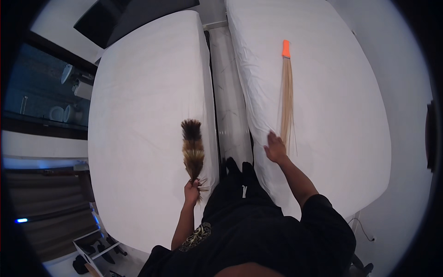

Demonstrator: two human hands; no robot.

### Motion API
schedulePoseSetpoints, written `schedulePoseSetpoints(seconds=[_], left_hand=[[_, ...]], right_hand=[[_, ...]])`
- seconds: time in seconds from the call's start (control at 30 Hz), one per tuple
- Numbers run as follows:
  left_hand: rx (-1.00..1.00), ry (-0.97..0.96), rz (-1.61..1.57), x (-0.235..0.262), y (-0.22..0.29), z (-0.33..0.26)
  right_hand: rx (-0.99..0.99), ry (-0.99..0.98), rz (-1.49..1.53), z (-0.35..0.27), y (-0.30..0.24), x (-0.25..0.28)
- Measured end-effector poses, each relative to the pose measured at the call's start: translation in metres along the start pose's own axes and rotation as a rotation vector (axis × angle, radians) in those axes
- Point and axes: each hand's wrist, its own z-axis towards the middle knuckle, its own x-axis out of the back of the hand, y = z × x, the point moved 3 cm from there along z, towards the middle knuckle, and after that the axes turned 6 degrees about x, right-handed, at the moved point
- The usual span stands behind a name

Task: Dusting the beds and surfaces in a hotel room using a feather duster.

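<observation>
My left hand point(191, 191) is closed around the lower end of a feather duster point(193, 150), whose brown and dark feathers point away from me over the left bed point(138, 97). A few thin strands stick out beside that hand. My right hand point(276, 148), its fingers stretched out and holding nothing, is over the near left side of the right bed point(337, 120). Close to it are the loose tips of a stick broom point(287, 92). This broom lies lengthwise on the white sheet, with its orange grip at the far end.
Between the two beds runs a narrow strip of pale tiled floor point(230, 87), where my feet are. A black panel point(120, 21) stands past the left bed. Far left, a doorway shows a toilet point(69, 113). A white rack point(94, 247) with dark items is at lower left.
</observation>
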Motion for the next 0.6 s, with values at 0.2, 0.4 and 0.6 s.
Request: schedulePoseSetpoints(seconds=[0.2, 0.4, 0.6], left_hand=[[0.025, -0.134, -0.018, 0.007, 0.017, 0.002], [0.103, -0.334, -0.335, -0.011, 0.044, 0.012], [-0.152, -0.420, -0.376, -0.043, 0.115, 0.049]], right_hand=[[-0.651, -0.353, -0.253, -0.119, 0.047, 0.058], [-0.609, -0.376, -0.074, -0.087, -0.058, 0.066], [-0.129, -0.560, 1.335, 0.078, -0.229, 0.055]])
